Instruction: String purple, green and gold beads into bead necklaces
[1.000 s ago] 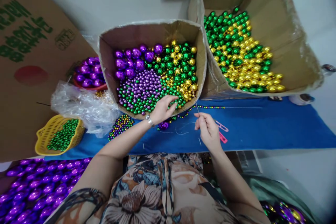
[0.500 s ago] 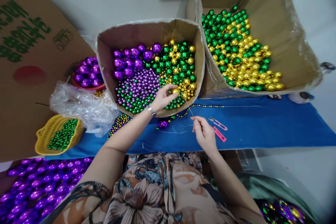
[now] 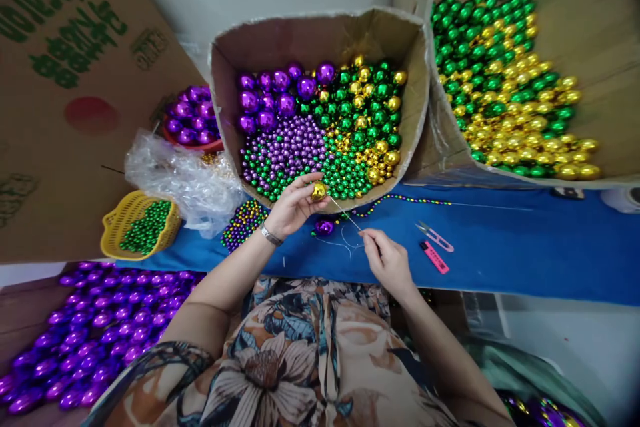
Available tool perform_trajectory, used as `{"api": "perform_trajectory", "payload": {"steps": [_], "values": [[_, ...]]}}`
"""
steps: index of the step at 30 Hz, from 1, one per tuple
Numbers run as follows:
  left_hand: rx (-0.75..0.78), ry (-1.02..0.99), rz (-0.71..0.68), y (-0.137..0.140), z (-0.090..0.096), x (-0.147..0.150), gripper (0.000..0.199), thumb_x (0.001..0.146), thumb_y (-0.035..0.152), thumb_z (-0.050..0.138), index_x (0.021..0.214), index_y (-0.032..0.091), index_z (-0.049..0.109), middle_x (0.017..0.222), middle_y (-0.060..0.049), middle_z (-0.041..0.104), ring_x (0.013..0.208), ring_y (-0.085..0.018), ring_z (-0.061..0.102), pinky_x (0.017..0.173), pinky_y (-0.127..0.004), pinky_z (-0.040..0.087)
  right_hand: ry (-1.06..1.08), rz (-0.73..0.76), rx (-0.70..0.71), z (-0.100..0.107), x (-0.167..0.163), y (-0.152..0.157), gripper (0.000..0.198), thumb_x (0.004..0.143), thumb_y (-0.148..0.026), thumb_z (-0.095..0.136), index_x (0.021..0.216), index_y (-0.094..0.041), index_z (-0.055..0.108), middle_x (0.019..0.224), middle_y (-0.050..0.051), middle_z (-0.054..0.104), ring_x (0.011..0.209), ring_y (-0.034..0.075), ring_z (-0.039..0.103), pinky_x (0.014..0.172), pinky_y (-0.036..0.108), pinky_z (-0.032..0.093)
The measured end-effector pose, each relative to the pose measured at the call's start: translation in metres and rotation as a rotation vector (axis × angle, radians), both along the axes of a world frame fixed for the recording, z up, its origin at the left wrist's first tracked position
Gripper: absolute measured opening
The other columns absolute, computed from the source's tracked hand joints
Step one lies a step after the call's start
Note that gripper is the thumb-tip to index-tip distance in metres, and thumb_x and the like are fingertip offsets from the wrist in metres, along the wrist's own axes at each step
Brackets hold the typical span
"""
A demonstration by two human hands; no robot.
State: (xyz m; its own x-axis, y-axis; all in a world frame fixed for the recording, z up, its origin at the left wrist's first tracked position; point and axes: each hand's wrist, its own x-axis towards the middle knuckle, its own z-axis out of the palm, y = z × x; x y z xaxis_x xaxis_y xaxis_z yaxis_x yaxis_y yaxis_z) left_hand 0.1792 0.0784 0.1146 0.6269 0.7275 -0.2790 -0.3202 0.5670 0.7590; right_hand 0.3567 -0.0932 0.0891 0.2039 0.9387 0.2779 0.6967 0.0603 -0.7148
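My left hand [image 3: 291,205] pinches a shiny gold bead [image 3: 319,191] just over the front rim of the middle cardboard box [image 3: 320,23]. Between thumb and fingers, my right hand [image 3: 389,260] grips a thin needle [image 3: 345,211] whose far end reaches up to the gold bead; whether it has entered the hole I cannot tell. A loose white thread [image 3: 350,243] curls on the blue cloth between the hands. Behind them, a strand of small beads [image 3: 400,199] lies along the cloth, with a large purple bead [image 3: 325,227] nearby.
Pink thread snips [image 3: 436,237] and a pink cutter-like tool [image 3: 433,257] lie right of my right hand on the blue cloth [image 3: 505,247]. A yellow basket [image 3: 113,227] of green beads and crumpled clear plastic [image 3: 175,173] stand left. Another box [image 3: 500,173] of beads is back right.
My left hand has come out of the bead pile toward me with the gold bead, which now meets the needle tip. The camera view has shifted, so the scene sits differently.
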Motion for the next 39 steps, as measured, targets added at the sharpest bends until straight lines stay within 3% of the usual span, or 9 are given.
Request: {"api": "perform_trajectory", "payload": {"steps": [10, 15, 21, 31, 39], "values": [[0.020, -0.009, 0.005, -0.003, -0.002, -0.004, 0.035, 0.076, 0.026, 0.074, 0.109, 0.017, 0.064, 0.099, -0.006, 0.070, 0.082, -0.015, 0.070, 0.072, -0.026, 0.057, -0.044, 0.005, 0.047, 0.000, -0.002, 0.002, 0.018, 0.097, -0.024, 0.045, 0.101, -0.021, 0.062, 0.093, 0.005, 0.074, 0.077, 0.014, 0.069, 0.073, 0.025, 0.053], [-0.036, -0.019, 0.112, -0.003, 0.000, -0.002, 0.032, 0.076, 0.024, 0.073, 0.106, 0.016, 0.062, 0.087, -0.002, 0.070, 0.091, -0.019, 0.071, 0.093, -0.037, 0.055, -0.057, 0.040, 0.039, -0.004, -0.006, 0.001, 0.019, 0.097, -0.024, 0.044, 0.101, -0.021, 0.062, 0.092, 0.005, 0.073, 0.078, 0.014, 0.070, 0.073, 0.025, 0.053], [-0.052, -0.045, 0.221, -0.003, -0.003, 0.003, 0.016, 0.081, 0.023, 0.068, 0.092, 0.017, 0.059, 0.094, -0.003, 0.070, 0.098, -0.019, 0.069, 0.106, -0.046, 0.048, -0.076, 0.066, 0.010, -0.011, -0.010, -0.002, 0.020, 0.097, -0.025, 0.044, 0.102, -0.021, 0.063, 0.090, 0.005, 0.074, 0.076, 0.015, 0.070, 0.072, 0.026, 0.053], [-0.057, -0.032, 0.200, -0.006, 0.000, 0.001, 0.029, 0.075, 0.027, 0.076, 0.094, 0.017, 0.057, 0.093, -0.003, 0.071, 0.096, -0.021, 0.071, 0.098, -0.042, 0.053, -0.125, 0.023, 0.040, -0.010, -0.006, 0.000, 0.020, 0.096, -0.023, 0.044, 0.101, -0.020, 0.063, 0.091, 0.005, 0.074, 0.077, 0.015, 0.070, 0.071, 0.026, 0.052], [0.166, 0.017, 0.150, -0.032, -0.004, 0.007, 0.040, 0.069, 0.024, 0.082, 0.097, 0.018, 0.054, 0.105, -0.003, 0.065, 0.097, -0.020, 0.070, 0.090, -0.037, 0.055, -0.054, 0.024, 0.009, -0.013, -0.012, 0.005, 0.021, 0.097, -0.026, 0.043, 0.101, -0.021, 0.063, 0.093, 0.006, 0.074, 0.078, 0.015, 0.070, 0.073, 0.026, 0.053]]}}
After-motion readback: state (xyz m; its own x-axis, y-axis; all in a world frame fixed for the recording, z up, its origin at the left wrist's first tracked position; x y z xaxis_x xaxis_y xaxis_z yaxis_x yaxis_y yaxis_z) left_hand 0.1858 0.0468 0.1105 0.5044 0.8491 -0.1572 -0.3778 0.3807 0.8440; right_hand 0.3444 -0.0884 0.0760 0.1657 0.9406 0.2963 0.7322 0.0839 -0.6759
